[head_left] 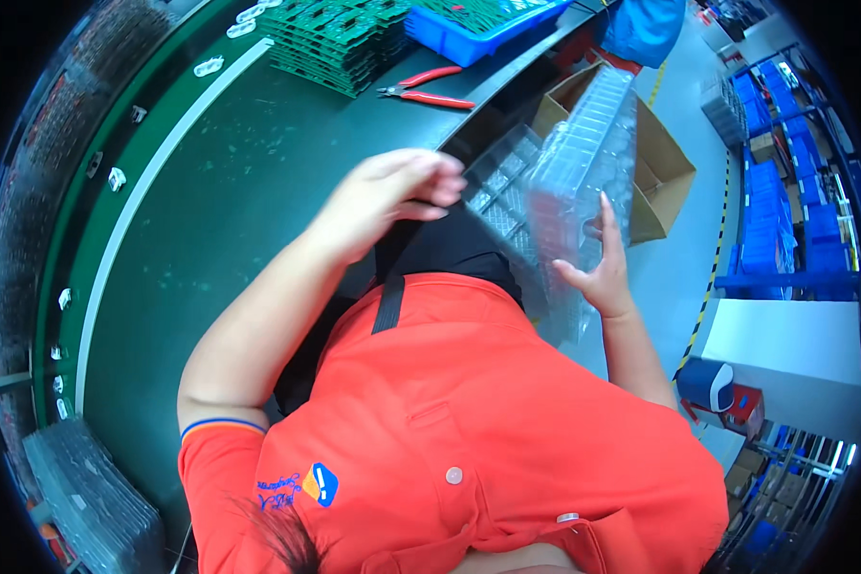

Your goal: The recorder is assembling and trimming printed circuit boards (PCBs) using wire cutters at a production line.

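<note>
My right hand (603,273) is against the near side of a tall stack of clear plastic trays (579,158), thumb and fingers spread along it. The stack stands tilted in front of an open cardboard box (662,172). Over the bench's edge, my left hand (397,196) is raised with its fingers curled in and slightly blurred; nothing shows in them. More clear trays (507,182) with square pockets lie lower down, between my two hands and partly behind the stack.
Red-handled cutters (435,96) lie on the green bench (210,210), beside stacked green lattice trays (330,43) and a blue bin (488,33). Small white parts (117,179) sit along a green strip beyond a pale rail. Grey trays (96,497) are stacked lower left; blue-bin shelving (770,210) stands right.
</note>
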